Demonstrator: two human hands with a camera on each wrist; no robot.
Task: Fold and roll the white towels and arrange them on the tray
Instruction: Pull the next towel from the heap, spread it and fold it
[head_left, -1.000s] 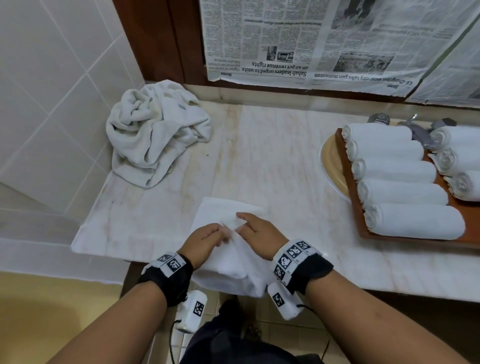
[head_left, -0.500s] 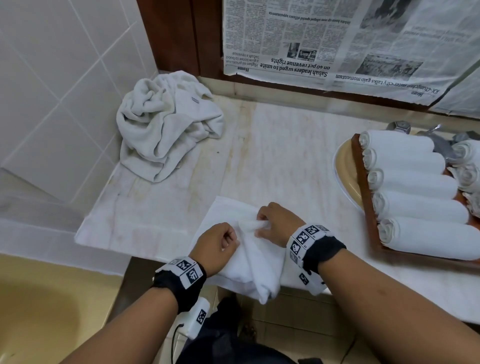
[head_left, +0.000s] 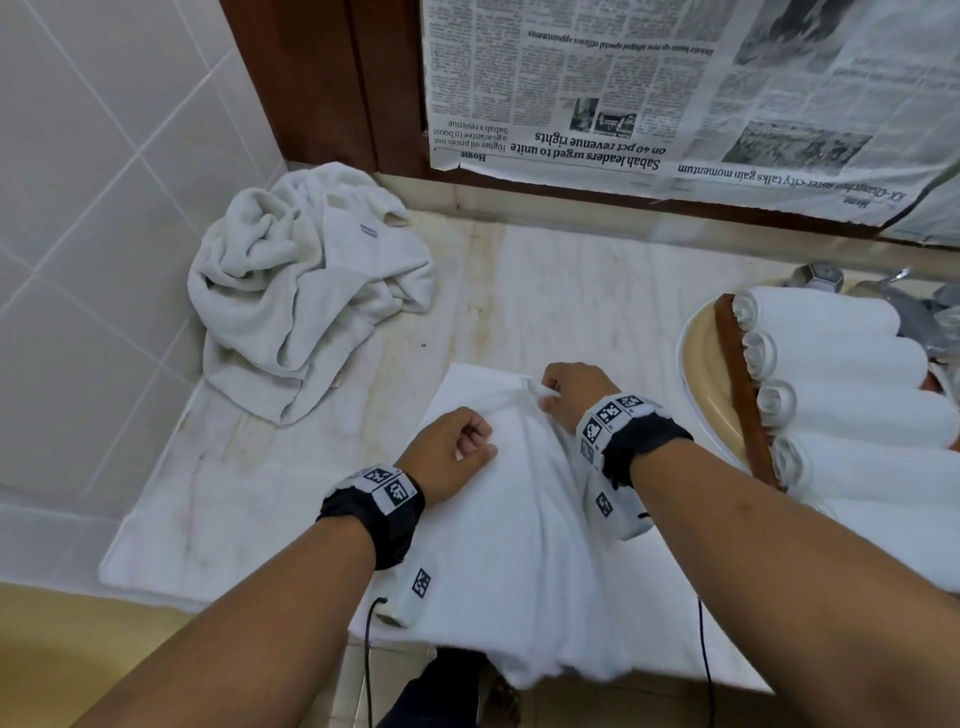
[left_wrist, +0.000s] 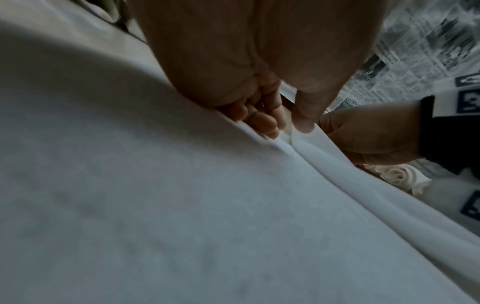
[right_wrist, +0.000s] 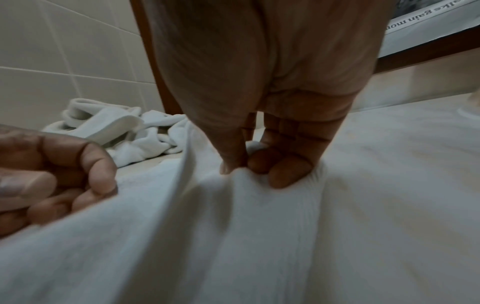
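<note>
1. At the right edge of the head view, the tray (head_left: 740, 395) and its rolled towels (head_left: 852, 410) are cut off by the frame; four rolls show in the nearer row, with bits of more beyond them that cannot be counted. A tap (head_left: 815, 274) behind them is mostly hidden, and the tray lies over a cream basin rim (head_left: 698, 374)
2. On the marble counter (head_left: 571, 291), near its front edge, lies one flat white towel (head_left: 498, 545); its near end hangs over the edge, and both forearms cover parts of it
3. Two hands work it. The left hand (head_left: 447, 452) is curled, thumb and fingers pinching a fold of the towel, as the left wrist view confirms (left_wrist: 262, 115). The right hand (head_left: 571, 389) pinches the cloth further back, raising a ridge between the two hands; the right wrist view shows thumb and fingers (right_wrist: 283, 168) bunching the fabric
4. One crumpled heap of towels (head_left: 301, 291) sits in the far left corner against the tiled wall (head_left: 104, 156), well apart from the hands; how many pieces it holds cannot be told
5. Upside-down newspaper sheets (head_left: 649, 93) cover the surface behind the counter, beside a brown wooden frame (head_left: 322, 78). Each wrist wears a black band with printed markers
</note>
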